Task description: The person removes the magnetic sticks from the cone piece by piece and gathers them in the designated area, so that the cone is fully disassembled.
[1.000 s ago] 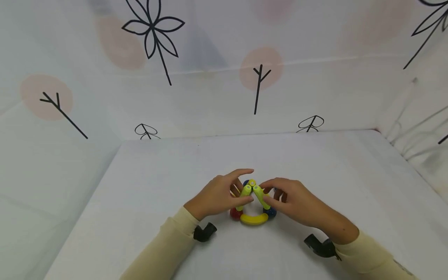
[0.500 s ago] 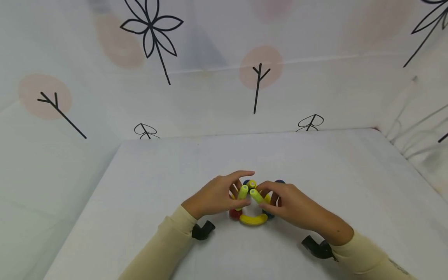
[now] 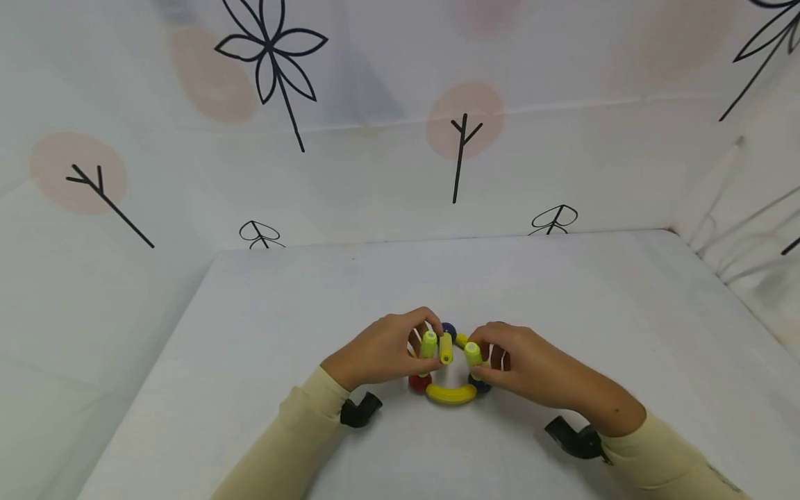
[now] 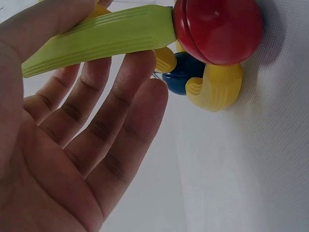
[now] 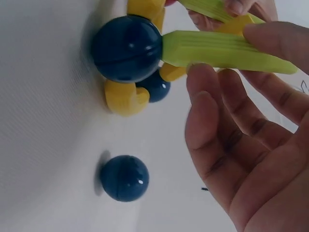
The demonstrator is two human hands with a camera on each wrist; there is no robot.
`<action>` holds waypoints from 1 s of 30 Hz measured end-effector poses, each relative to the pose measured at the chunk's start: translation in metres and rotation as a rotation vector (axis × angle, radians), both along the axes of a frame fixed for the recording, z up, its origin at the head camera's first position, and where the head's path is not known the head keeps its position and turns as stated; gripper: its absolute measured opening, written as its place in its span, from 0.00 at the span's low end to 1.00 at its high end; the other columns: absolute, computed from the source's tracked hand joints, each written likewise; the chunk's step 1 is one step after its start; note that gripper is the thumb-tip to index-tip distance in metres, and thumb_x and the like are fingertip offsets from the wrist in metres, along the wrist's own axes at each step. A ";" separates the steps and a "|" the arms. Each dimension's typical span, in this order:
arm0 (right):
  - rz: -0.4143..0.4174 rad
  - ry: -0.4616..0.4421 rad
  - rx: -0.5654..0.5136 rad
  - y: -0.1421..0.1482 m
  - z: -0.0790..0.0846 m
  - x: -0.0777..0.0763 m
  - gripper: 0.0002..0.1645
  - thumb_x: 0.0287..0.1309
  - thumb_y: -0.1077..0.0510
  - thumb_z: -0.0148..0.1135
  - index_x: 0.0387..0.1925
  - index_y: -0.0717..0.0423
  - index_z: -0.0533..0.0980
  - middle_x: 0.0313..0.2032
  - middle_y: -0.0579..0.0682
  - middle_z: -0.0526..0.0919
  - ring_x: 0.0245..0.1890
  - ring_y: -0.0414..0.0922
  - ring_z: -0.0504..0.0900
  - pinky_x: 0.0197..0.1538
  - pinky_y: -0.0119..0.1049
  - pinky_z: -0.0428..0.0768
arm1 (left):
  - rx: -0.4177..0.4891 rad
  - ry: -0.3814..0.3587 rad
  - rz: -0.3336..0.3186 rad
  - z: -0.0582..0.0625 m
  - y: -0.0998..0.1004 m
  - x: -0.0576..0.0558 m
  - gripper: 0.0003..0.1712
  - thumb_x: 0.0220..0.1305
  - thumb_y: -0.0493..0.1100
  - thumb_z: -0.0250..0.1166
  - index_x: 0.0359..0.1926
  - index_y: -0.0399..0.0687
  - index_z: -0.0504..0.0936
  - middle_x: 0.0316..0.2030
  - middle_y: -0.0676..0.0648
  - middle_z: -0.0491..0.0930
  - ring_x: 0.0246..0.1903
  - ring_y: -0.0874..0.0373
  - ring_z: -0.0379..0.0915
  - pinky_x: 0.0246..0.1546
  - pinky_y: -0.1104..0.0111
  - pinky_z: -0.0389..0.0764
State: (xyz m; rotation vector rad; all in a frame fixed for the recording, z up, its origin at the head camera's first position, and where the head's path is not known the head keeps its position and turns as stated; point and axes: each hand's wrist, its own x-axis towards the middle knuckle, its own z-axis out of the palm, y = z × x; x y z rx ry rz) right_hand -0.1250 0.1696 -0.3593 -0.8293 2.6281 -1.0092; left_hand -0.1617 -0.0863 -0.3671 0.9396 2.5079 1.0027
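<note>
Curved yellow pieces point(image 3: 451, 395) join a red ball point(image 4: 217, 31) and two blue balls point(image 5: 126, 48) into a ring on the table. One light green rod point(image 4: 111, 36) rises from the red ball; my left hand point(image 3: 384, 351) has its thumb along it and fingertips on the other side. My right hand point(image 3: 537, 364) pinches a second light green rod point(image 5: 212, 48), which stands on the near blue ball. Between them a yellow rod point(image 3: 446, 347) leans toward me from the far blue ball point(image 3: 448, 328), close to my left index finger. The three rod tops are apart.
A loose blue ball point(image 5: 124, 178) lies on the white table point(image 3: 300, 305), beyond my right hand and mostly hidden in the head view. Black curved pieces point(image 3: 360, 410) sit at both wrists. A patterned white cloth point(image 3: 375, 173) hangs behind the table.
The green rod at my right hand tilted inward, then swung outward to the right with that hand. The yellow rod now tips toward me. My left index finger has curled down beside it.
</note>
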 end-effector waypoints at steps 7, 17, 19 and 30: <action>0.006 -0.090 0.044 0.004 0.006 0.000 0.13 0.59 0.56 0.70 0.45 0.49 0.78 0.33 0.38 0.80 0.30 0.38 0.78 0.32 0.30 0.80 | -0.013 -0.013 0.009 0.001 -0.001 0.000 0.18 0.59 0.50 0.74 0.46 0.56 0.76 0.35 0.62 0.81 0.33 0.67 0.77 0.33 0.73 0.80; 0.015 -0.100 0.139 0.013 0.014 0.002 0.09 0.58 0.53 0.70 0.36 0.44 0.75 0.29 0.37 0.80 0.26 0.34 0.75 0.29 0.29 0.77 | -0.094 0.000 0.007 0.008 -0.009 0.000 0.13 0.59 0.50 0.74 0.37 0.60 0.77 0.34 0.62 0.82 0.31 0.65 0.77 0.29 0.73 0.79; 0.013 -0.101 0.145 0.014 0.015 0.002 0.08 0.59 0.53 0.69 0.35 0.44 0.75 0.26 0.38 0.78 0.25 0.34 0.74 0.28 0.28 0.76 | -0.133 0.028 0.011 0.010 -0.011 0.001 0.11 0.59 0.50 0.74 0.34 0.62 0.76 0.35 0.62 0.81 0.30 0.64 0.76 0.28 0.73 0.77; -0.029 -0.171 0.284 0.017 0.016 0.003 0.08 0.57 0.55 0.68 0.37 0.45 0.76 0.27 0.41 0.79 0.25 0.37 0.73 0.27 0.31 0.74 | -0.480 0.167 0.086 0.023 -0.007 0.014 0.07 0.59 0.53 0.73 0.32 0.60 0.84 0.30 0.60 0.81 0.31 0.63 0.73 0.32 0.69 0.74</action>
